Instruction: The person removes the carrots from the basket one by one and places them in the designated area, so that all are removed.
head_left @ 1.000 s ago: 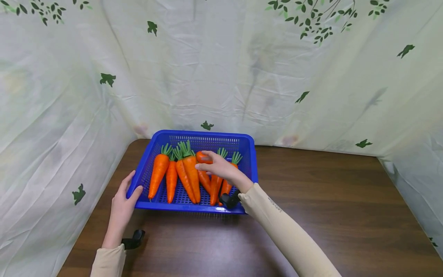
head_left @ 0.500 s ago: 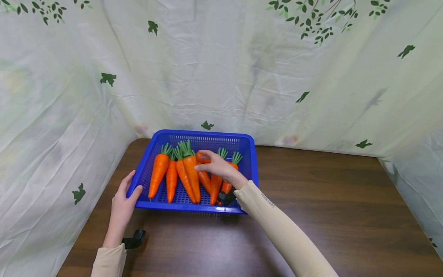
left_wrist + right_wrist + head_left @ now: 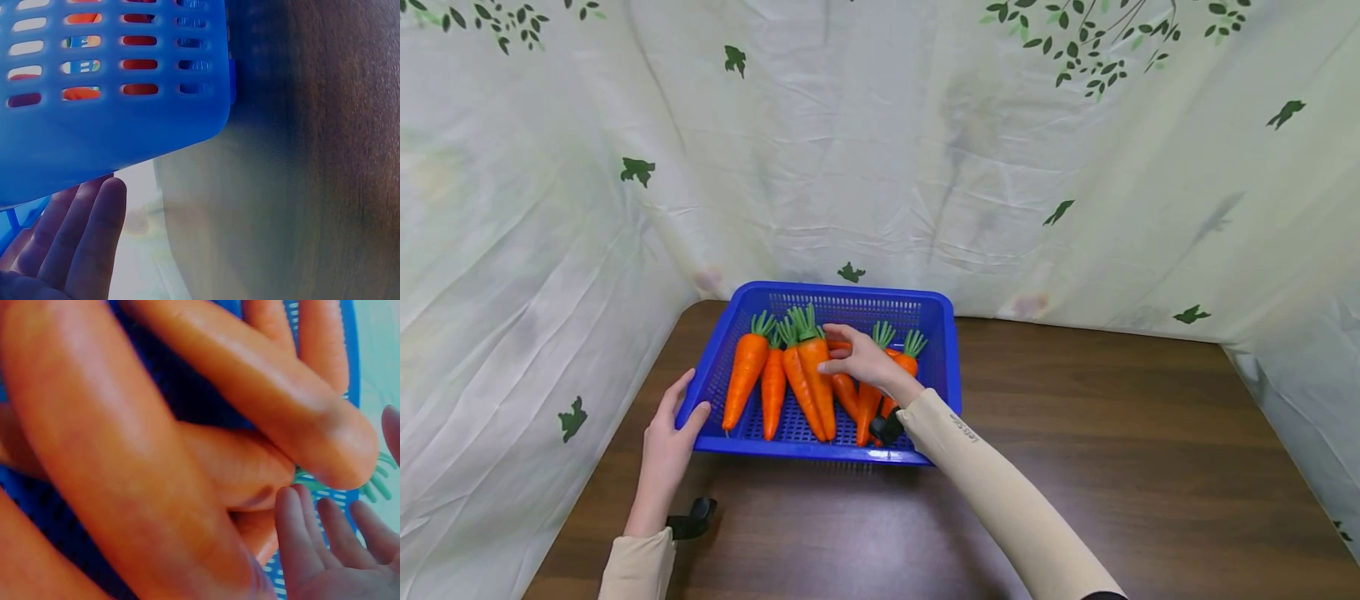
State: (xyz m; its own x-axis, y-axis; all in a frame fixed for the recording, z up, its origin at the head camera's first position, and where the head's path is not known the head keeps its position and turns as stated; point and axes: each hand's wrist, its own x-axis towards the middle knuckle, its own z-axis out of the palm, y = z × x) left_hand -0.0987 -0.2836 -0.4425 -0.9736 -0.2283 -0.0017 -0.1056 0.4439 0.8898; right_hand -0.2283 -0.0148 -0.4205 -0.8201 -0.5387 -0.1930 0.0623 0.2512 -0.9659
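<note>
Several smooth, tapering, green-topped carrots (image 3: 814, 387) lay in a perforated blue plastic basket (image 3: 760, 448) on a dark wood-grain counter (image 3: 1120, 425), backed by creased, leaf-printed pale cloth (image 3: 865, 167). A left hand (image 3: 667, 437) gripped the basket's near-left corner between thumb and fingers, while a right hand (image 3: 867, 363) arched over the carrots, its fingers loosely bent and parted from the thumb, contact with any carrot unclear. A beige right sleeve (image 3: 1000, 492) hid the basket's near-right corner, and a black device (image 3: 698, 518) sat strapped below the left hand.
</note>
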